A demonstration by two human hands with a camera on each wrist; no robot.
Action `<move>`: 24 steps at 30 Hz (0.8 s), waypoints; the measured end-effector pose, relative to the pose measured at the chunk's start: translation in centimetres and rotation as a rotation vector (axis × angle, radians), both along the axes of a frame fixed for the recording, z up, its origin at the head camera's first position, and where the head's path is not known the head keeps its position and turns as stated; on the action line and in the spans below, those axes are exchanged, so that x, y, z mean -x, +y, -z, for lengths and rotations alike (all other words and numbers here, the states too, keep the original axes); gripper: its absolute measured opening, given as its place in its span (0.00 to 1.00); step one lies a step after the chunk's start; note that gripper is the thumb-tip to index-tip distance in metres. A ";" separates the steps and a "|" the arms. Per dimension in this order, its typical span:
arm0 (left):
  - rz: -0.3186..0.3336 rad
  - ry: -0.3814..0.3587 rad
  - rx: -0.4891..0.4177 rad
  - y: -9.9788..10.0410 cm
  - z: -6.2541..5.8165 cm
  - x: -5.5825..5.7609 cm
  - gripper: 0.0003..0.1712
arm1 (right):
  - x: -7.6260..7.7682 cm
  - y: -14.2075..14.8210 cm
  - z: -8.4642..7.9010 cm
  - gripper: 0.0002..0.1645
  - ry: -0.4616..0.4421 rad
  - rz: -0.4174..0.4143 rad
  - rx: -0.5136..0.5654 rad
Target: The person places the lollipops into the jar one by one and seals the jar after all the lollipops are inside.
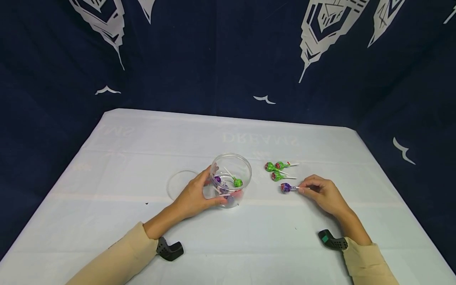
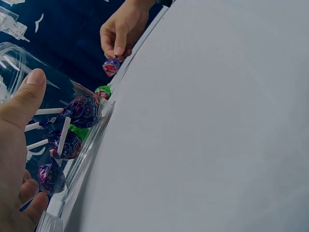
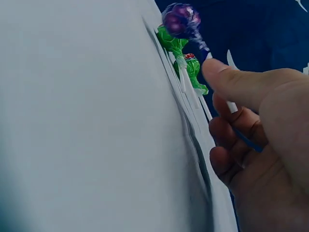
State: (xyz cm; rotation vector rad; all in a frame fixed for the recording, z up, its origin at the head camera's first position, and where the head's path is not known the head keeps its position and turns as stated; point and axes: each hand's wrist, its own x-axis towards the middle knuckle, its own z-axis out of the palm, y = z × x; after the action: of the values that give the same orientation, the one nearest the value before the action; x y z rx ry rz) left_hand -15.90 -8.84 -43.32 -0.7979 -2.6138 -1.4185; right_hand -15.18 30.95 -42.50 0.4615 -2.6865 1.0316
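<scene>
My left hand (image 1: 194, 196) grips a clear plastic jar (image 1: 230, 166) around its side, thumb in front and fingers behind. Inside the jar lie a green lollipop (image 1: 238, 182) and several purple lollipops (image 2: 82, 111), their white sticks pointing various ways. Between thumb and fingers, my right hand (image 1: 322, 194) pinches the white stick of a purple-wrapped lollipop (image 1: 285, 187). In the right wrist view, that lollipop's head (image 3: 181, 20) points away from the hand. Just beyond it, three green lollipops (image 1: 276, 177) lie together on the table, sticks toward the right.
A clear round lid (image 1: 170, 183) lies flat left of the jar, partly behind the left hand. White cloth covers the table (image 1: 249, 237). A dark blue patterned curtain (image 1: 213, 59) hangs behind the table's far edge. Black wrist devices (image 1: 170, 250) sit at both cuffs.
</scene>
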 end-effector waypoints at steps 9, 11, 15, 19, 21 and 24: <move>0.006 0.011 -0.015 0.0 0.2 0.0 0.59 | -0.4 -1.2 -2.1 0.05 -0.010 -0.032 -0.030; 0.003 0.008 -0.011 0.0 0.2 0.0 0.59 | -0.7 -1.8 -2.9 0.05 -0.003 -0.043 -0.024; 0.000 0.001 -0.006 -0.1 0.2 -0.1 0.60 | -1.2 -2.9 -4.5 0.03 0.003 -0.045 -0.019; 0.005 -0.006 -0.007 -0.1 0.2 -0.1 0.60 | -1.1 -3.5 -5.2 0.02 0.007 -0.039 -0.021; 0.005 -0.010 -0.007 -0.1 0.2 -0.2 0.60 | -1.0 -3.8 -5.5 0.03 0.009 -0.048 -0.010; 0.004 -0.016 -0.008 -0.1 0.3 -0.2 0.60 | -0.7 -4.2 -5.9 0.03 0.015 -0.061 0.008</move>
State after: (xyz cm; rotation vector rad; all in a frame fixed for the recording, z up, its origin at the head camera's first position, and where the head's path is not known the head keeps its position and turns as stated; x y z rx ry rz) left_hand -15.69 -8.98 -43.59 -0.7945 -2.6178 -1.4415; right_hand -14.45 26.74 -36.59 0.5504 -2.6694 1.0500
